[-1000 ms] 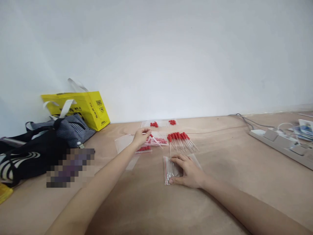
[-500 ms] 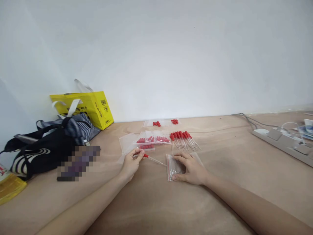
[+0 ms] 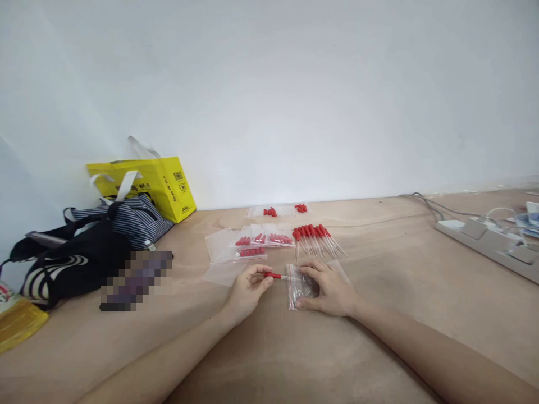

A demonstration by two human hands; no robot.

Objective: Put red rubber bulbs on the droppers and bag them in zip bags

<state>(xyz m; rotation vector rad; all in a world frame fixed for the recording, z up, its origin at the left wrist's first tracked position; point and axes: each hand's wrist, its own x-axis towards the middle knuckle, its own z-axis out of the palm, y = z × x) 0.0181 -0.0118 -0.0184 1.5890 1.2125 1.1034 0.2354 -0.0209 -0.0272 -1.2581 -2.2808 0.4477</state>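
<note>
My left hand (image 3: 249, 293) pinches a dropper (image 3: 273, 275) by its red rubber bulb. Its clear tube points right and runs into the mouth of a clear zip bag (image 3: 295, 292). Closed over that bag, my right hand (image 3: 327, 289) keeps it against the table, thumb at the near side and fingers at the far side. Just beyond it lies a fanned row of red-bulbed droppers (image 3: 315, 238). Filled zip bags (image 3: 263, 238) with red bulbs showing overlap behind my left hand, and flat clear bags (image 3: 219, 247) stick out at their left.
More red bulbs in bags (image 3: 278, 211) lie by the wall. At left are a yellow shopping bag (image 3: 168, 193), a striped bag (image 3: 141, 221), a black bag (image 3: 92, 252), a blurred-out item (image 3: 137, 283) and a yellow bottle (image 3: 21, 325). A power strip (image 3: 484, 247) with cables is at right.
My left hand has moved right, bringing the dropper from outside the zip bag until its tube is in the bag's mouth. My right hand has stayed on the bag.
</note>
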